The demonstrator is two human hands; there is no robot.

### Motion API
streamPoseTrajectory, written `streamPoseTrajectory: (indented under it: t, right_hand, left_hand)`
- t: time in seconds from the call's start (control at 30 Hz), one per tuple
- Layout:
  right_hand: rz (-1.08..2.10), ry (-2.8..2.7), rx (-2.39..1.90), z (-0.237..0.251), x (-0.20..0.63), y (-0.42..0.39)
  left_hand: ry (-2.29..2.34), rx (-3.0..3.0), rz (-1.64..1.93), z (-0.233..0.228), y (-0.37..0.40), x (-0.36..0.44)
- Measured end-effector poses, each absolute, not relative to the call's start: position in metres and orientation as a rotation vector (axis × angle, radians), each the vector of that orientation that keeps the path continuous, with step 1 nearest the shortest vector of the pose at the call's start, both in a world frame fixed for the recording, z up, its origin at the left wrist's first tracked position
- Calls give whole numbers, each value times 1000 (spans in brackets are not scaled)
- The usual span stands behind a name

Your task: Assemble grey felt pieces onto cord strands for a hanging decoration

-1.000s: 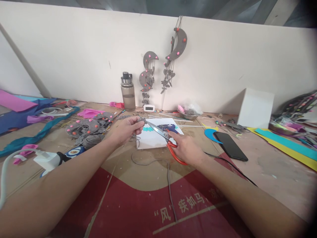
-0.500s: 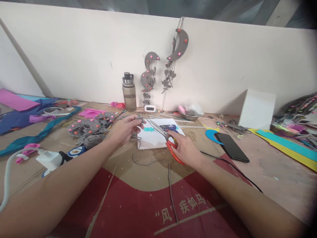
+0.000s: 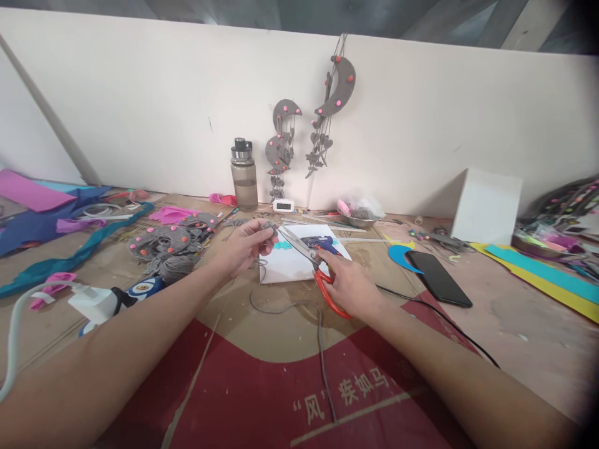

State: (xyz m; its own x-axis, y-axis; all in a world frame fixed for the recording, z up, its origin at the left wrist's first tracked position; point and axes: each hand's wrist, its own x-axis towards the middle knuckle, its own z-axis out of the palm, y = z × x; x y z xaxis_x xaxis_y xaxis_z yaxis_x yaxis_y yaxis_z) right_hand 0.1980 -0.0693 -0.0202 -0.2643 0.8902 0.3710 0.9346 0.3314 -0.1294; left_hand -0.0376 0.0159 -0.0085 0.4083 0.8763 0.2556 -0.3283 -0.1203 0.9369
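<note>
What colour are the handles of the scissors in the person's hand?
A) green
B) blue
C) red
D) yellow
C: the right hand grips scissors with red handle loops, the blades pointing at the small grey piece pinched in the left hand.
</note>
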Motion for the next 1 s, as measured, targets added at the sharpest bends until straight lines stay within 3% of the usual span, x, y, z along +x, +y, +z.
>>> streamPoseTrajectory:
  t: [1.0]
  right_hand:
    - [-304,-2248,-1656,-19,198,-70]
  left_hand:
    - [732,1472,1196,-8,16,-38]
